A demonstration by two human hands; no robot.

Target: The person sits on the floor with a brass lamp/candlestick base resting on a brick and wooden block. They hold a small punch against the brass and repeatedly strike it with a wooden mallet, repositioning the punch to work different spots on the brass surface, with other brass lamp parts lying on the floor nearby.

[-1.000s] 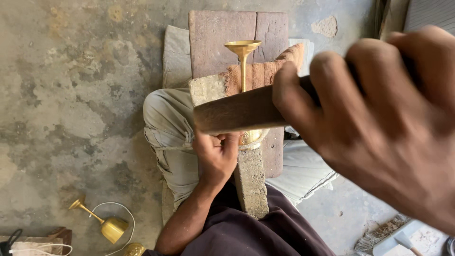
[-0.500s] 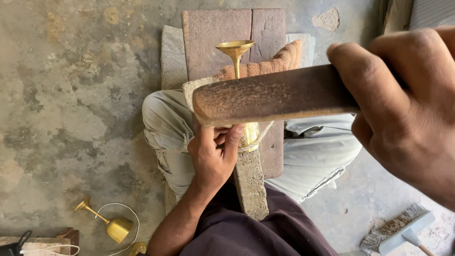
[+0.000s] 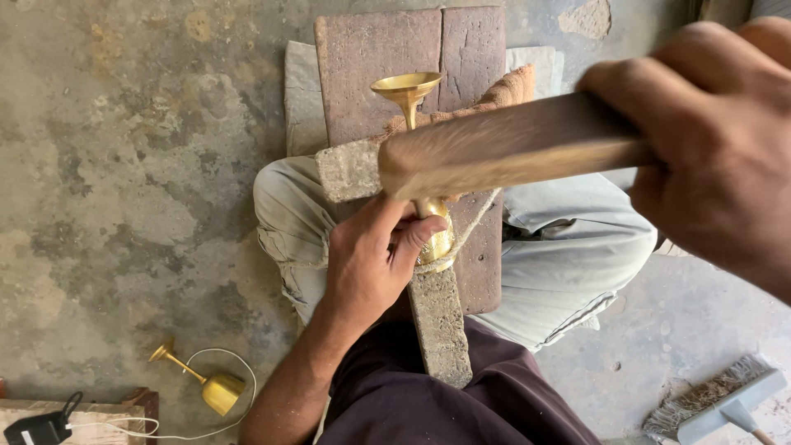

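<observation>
My left hand (image 3: pixel 371 255) grips the lower part of a shiny brass goblet-shaped piece (image 3: pixel 409 92), which lies along a long stone bar (image 3: pixel 438 321) between my knees. The piece's flared cup end points away from me over a reddish brick slab (image 3: pixel 371 58). My right hand (image 3: pixel 709 156), close to the camera at the upper right, is closed around the handle of a wooden mallet (image 3: pixel 503 144). The blurred mallet is held crosswise above the brass piece and hides its middle. A cord loops around the piece near my left fingers.
A second brass goblet (image 3: pixel 206 383) lies on the concrete floor at the lower left, beside a white cable and a black plug (image 3: pixel 41 428) on a wooden board. A hand brush (image 3: pixel 717 404) rests at the lower right. Grey cushions lie under the bricks.
The mallet has swung rightward and slightly up across the view with my right hand. My left hand has kept its grip on the brass piece.
</observation>
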